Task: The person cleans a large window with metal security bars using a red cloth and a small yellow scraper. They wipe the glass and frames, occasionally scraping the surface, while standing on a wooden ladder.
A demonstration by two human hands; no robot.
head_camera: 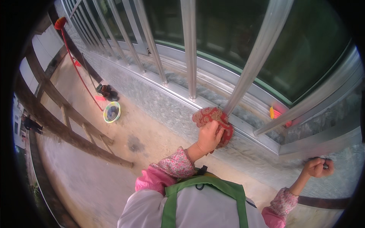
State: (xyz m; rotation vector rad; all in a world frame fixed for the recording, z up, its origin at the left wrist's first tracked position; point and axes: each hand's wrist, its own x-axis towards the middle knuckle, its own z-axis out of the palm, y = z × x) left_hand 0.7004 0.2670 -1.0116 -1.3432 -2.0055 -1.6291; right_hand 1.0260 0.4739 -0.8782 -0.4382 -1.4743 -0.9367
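My left hand (209,136) grips a red and tan patterned cloth (212,114), which lies against the metal sill rail (182,99) at the foot of a round window bar (251,59). Fingers curled, my right hand (318,167) is at the grey wall (339,176) below the right end of the window frame. Something small and dark shows at its fingers; what it is, I cannot tell. Behind the bars are dark window panes (299,57) with green edging. A yellow and red object (275,113) rests on the inner ledge.
A wooden ladder (85,142) leans at the left. Beyond it, on the concrete floor, stand a basin (119,109) with dark cloth, dark boots (108,93) and a red dustpan (99,98). A red-handled broom (77,68) stands near the wall. Another person (32,124) is far left.
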